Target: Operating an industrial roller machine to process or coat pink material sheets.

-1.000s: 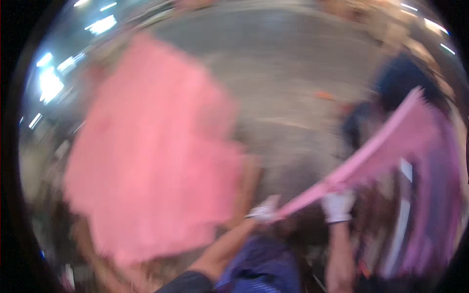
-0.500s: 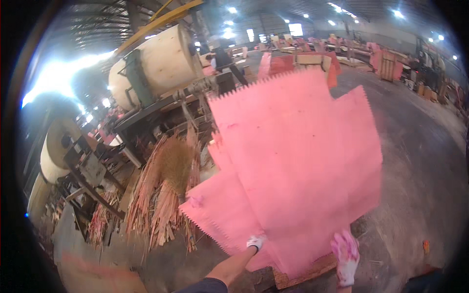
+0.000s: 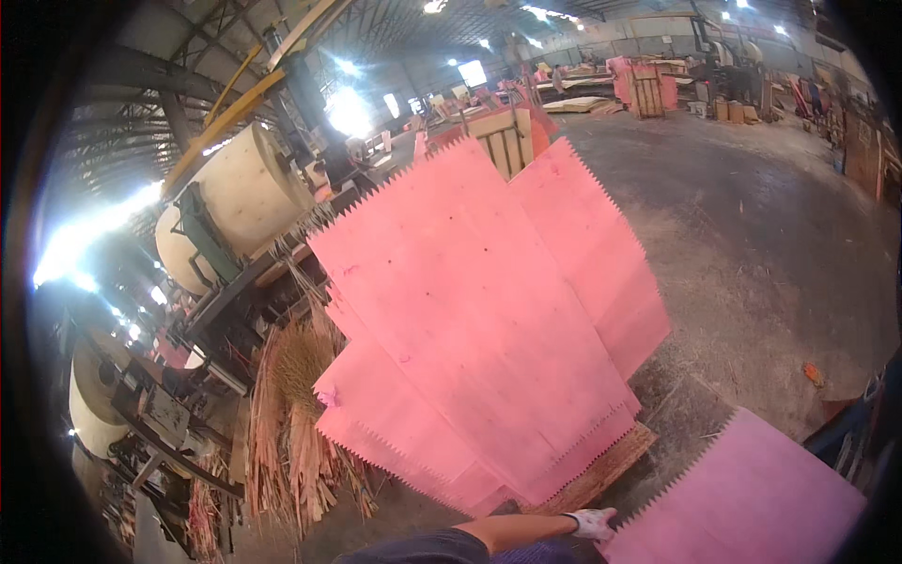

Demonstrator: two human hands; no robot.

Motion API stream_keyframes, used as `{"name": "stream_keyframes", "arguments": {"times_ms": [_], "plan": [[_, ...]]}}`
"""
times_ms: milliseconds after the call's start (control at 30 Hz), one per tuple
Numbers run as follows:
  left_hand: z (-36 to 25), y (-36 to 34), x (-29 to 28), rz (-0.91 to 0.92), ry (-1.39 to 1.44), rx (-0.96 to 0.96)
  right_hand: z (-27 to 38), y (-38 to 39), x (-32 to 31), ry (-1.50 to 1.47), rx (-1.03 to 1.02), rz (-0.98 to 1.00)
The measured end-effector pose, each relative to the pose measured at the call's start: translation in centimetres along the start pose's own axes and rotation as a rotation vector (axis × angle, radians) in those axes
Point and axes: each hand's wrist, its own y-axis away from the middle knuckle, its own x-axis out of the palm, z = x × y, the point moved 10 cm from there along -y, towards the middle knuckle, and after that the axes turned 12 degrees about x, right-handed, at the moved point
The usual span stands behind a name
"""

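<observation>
Put the stack at the middle of the dial, twelve being far away from the worker: pink sheets lie crosswise there, edges toothed like a saw, one jutting out toward two o'clock, another toward seven. A few dark spots dot the top one. A brown board shows under the stack toward five.

The worker's left hand, in a pale glove, is down at five o'clock, its fingers closed on the near left edge of another sheet. That one, a more purplish pink, lies out at four, apart from the stack. The right hand is out of sight, so I can't tell how its fingers stand.

Ragged strips hang in a heap at eight, a pale roll sits at ten, and a slatted frame stands near twelve.
</observation>
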Motion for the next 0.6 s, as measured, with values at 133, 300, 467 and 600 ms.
{"name": "stream_keyframes", "arguments": {"times_ms": [133,300,467,600], "plan": [[-8.8,-3.3,5.0,0.030,-0.198,0.069,-2.8,2.0,-9.4,-0.271,0.044,-0.120],[-13.1,-3.9,10.5,0.330,-0.079,0.104,-3.6,2.3,-10.9,-0.553,0.085,-0.204],[-13.2,0.2,2.8,0.070,-0.072,0.146,1.3,-5.5,3.6,-0.198,-0.016,-0.051],[-8.1,1.3,-5.1,-0.315,-0.177,0.307,6.7,-7.6,27.5,-0.303,0.146,0.529]]}}
